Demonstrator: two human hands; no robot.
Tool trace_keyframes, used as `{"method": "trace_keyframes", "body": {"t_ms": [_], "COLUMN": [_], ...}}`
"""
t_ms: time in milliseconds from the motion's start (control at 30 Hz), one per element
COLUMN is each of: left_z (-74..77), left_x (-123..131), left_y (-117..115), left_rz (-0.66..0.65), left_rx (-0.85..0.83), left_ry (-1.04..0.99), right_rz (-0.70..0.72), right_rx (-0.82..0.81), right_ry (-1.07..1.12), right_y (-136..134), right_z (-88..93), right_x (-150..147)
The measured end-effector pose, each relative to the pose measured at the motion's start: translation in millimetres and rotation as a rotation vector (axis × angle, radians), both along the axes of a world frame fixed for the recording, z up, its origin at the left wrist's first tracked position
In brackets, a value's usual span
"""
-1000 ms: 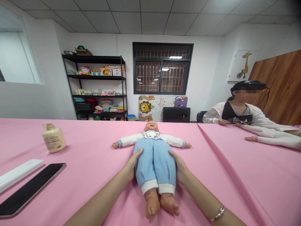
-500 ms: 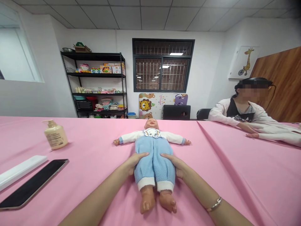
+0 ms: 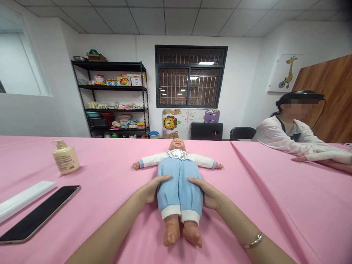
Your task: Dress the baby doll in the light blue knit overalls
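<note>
A baby doll (image 3: 179,189) in a blue and white outfit lies on its back on the pink-covered table (image 3: 110,205). Its head points away from me, its arms are spread wide and its bare feet face me. My left hand (image 3: 154,189) grips the doll's thigh on the left side, thumb on top. On the opposite thigh, my right hand (image 3: 206,192) has the same hold, with a silver bracelet on that forearm. The fingers of both hands are hidden beside and under the doll's legs.
To the left stand a pump bottle (image 3: 65,157), a long white case (image 3: 26,200) and a black phone (image 3: 41,212). A person (image 3: 291,128) sits at the right, arms on the table. Behind are a black shelf rack (image 3: 110,88) and a chair (image 3: 242,132).
The doll's legs and feet have shifted slightly left and closer together, with both my hands still on the thighs. The person at the right has leaned further right.
</note>
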State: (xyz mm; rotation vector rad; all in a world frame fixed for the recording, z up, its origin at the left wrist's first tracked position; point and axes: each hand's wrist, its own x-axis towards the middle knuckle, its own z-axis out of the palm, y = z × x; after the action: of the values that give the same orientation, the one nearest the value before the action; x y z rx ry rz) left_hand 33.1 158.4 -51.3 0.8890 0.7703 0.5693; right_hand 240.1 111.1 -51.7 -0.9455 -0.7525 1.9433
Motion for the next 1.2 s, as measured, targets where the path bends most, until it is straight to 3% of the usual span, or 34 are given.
{"method": "trace_keyframes", "body": {"t_ms": [133, 267, 600, 833, 1100, 1167, 1200], "left_z": [2.8, -0.2, -3.8, 3.4, 1.8, 1.0, 0.8], "left_x": [-8.2, -7.1, -3.6, -5.2, -9.4, -11.4, -12.1], "left_y": [-4.8, -6.7, -3.8, -7.1, -5.7, -4.7, -4.0], "left_rz": [-0.166, -0.200, -0.203, -0.163, -0.257, -0.297, -0.324], "left_rx": [0.028, 0.127, 0.201, 0.238, 0.269, 0.278, 0.274], "left_ry": [-0.048, 0.009, 0.131, 0.143, 0.149, 0.164, 0.166], "right_rz": [0.183, 0.293, 0.186, 0.191, 0.238, 0.133, 0.002], "right_rx": [0.151, 0.203, 0.123, 0.151, 0.154, 0.175, 0.209], "right_ry": [0.043, 0.015, -0.127, -0.141, -0.107, -0.100, -0.134], "right_y": [-6.6, -7.1, 5.3, 0.6, -1.1, 0.5, 1.3], "right_z": [1.2, -2.6, -18.7, -9.4, -8.3, -8.1, -7.6], "right_x": [7.4, 9.3, 6.8, 6.3, 6.0, 2.1, -0.1]}}
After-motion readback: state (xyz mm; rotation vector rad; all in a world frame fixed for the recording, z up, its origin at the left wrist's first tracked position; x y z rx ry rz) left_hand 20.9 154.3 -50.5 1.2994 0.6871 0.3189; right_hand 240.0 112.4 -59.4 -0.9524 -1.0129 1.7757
